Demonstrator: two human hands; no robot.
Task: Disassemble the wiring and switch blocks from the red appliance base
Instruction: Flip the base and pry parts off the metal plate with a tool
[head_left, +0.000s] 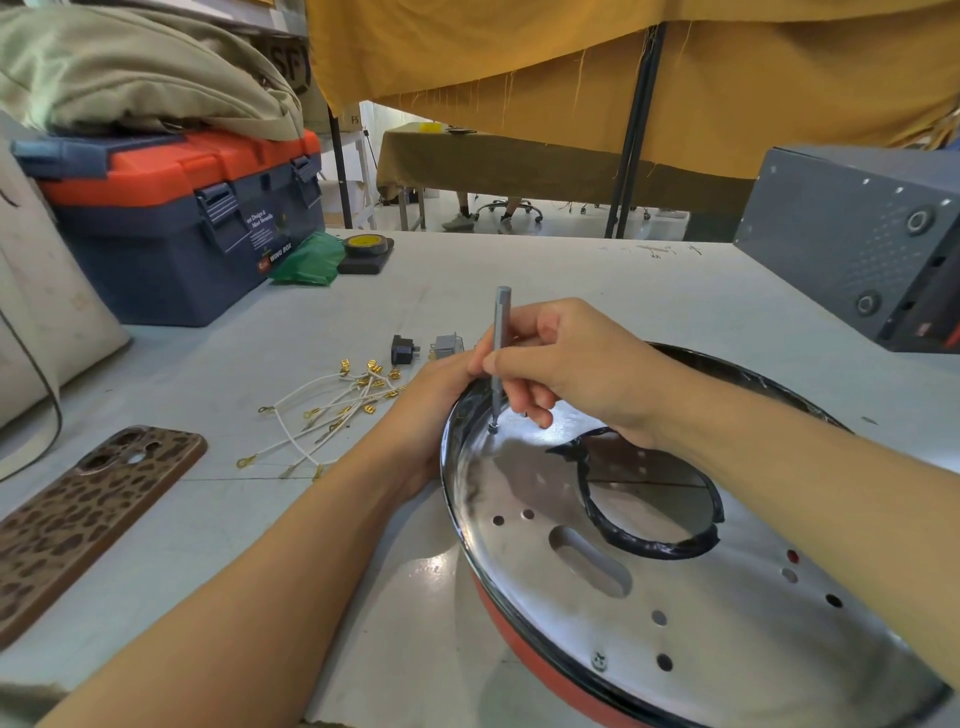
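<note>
A leopard-print phone (78, 525) lies far left; behind it the blue-and-orange toolbox (176, 218) reads "WING BOX". White wires (332, 410) and two switch blocks (426, 349) lie loose on the table (218, 545). The left hand (434, 415) grips the rim of the red appliance base (649, 571); the right hand (566, 358) pinches a grey screwdriver (500, 353), tip on a screw (492, 428).

My only view comes from a head-worn camera, looking forward and down, close over the pale grey worktable (571, 270), wide-angled.
</note>
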